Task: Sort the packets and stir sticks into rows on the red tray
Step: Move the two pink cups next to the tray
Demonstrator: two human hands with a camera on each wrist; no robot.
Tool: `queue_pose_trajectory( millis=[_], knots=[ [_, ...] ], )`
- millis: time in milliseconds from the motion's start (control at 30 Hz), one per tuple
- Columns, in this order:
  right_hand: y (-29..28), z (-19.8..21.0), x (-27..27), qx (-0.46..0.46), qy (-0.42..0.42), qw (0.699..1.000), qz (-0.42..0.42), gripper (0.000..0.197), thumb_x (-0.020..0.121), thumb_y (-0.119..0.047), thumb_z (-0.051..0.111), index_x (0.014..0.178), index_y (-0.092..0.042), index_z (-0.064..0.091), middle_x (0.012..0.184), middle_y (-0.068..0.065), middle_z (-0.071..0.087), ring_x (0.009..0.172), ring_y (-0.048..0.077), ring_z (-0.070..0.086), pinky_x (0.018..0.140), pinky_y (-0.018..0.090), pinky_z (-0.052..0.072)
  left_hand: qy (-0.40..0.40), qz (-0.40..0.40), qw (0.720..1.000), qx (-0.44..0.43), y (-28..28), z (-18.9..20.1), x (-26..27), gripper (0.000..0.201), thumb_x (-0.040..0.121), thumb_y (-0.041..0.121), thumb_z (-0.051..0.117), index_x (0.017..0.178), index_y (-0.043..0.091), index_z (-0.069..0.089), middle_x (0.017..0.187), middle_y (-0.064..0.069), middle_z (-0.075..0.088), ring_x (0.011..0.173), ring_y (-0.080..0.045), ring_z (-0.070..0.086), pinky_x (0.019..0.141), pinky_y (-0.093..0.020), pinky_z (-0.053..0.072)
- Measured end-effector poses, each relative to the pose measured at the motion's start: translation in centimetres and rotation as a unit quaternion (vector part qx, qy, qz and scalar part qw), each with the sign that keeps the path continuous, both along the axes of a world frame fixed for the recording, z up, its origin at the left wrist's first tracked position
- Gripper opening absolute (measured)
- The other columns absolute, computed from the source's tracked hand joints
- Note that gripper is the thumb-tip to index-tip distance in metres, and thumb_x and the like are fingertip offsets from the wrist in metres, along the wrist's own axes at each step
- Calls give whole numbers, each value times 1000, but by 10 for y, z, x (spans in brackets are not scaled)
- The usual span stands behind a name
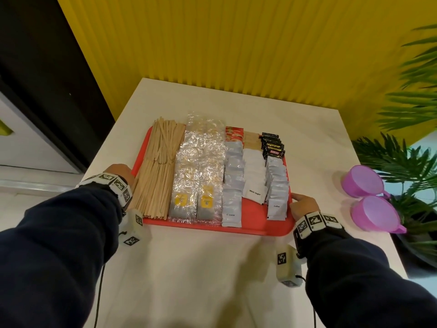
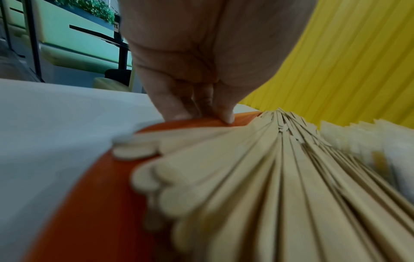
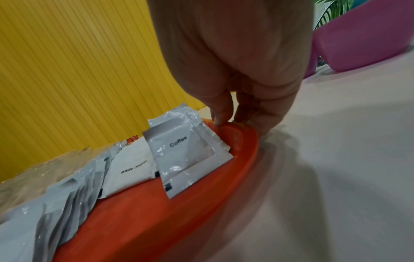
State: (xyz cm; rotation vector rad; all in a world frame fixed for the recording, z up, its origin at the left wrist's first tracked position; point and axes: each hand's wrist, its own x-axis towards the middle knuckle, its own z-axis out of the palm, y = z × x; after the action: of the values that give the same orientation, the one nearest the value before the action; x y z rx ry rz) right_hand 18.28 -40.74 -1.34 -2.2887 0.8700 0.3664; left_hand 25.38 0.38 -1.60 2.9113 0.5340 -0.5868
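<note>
The red tray sits on the white table. From left to right it holds rows of wooden stir sticks, clear tea-bag packets, grey cream packets, white sugar packets and coffee packets. Red, brown and black packets lie at the far end. My left hand grips the tray's left rim beside the sticks, thumb on top. My right hand pinches the right rim just past the front coffee packet.
Two purple cups stand at the table's right edge, close to my right hand. A green plant rises behind them. A yellow ribbed wall backs the table. Bare tabletop lies in front of the tray.
</note>
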Motion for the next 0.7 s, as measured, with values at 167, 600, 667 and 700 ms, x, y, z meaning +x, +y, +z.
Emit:
queue_pose_trajectory(
  millis=[167,600,667,700],
  knots=[
    [-1,-2,0,-6,3,1000,9,39,98,-15,43,136,-17,47,138,12,49,119,30,51,95,34,43,-7,-15,1000,-4,1,4,-1,17,89,15,58,103,5,60,100,-11,63,87,-26,61,84,-36,51],
    [-24,-11,-47,-14,54,998,40,49,91,6,43,138,-8,44,141,14,45,128,28,45,105,27,31,-223,90,949,-203,-62,36,-14,36,89,7,49,125,11,54,133,-16,45,118,-35,48,95,-39,41],
    [-30,-11,-57,-11,58,998,27,48,92,4,43,138,-6,42,142,12,43,130,27,42,105,25,30,-238,41,938,-251,-85,44,-21,32,90,8,52,121,12,57,134,-11,46,116,-30,50,88,-31,42],
    [-33,-10,-63,-6,56,998,22,46,92,1,44,138,-6,43,141,11,44,129,27,43,104,26,33,-241,20,933,-266,-96,47,-24,29,90,8,53,118,12,59,134,-10,46,115,-28,51,85,-27,41]
  ],
)
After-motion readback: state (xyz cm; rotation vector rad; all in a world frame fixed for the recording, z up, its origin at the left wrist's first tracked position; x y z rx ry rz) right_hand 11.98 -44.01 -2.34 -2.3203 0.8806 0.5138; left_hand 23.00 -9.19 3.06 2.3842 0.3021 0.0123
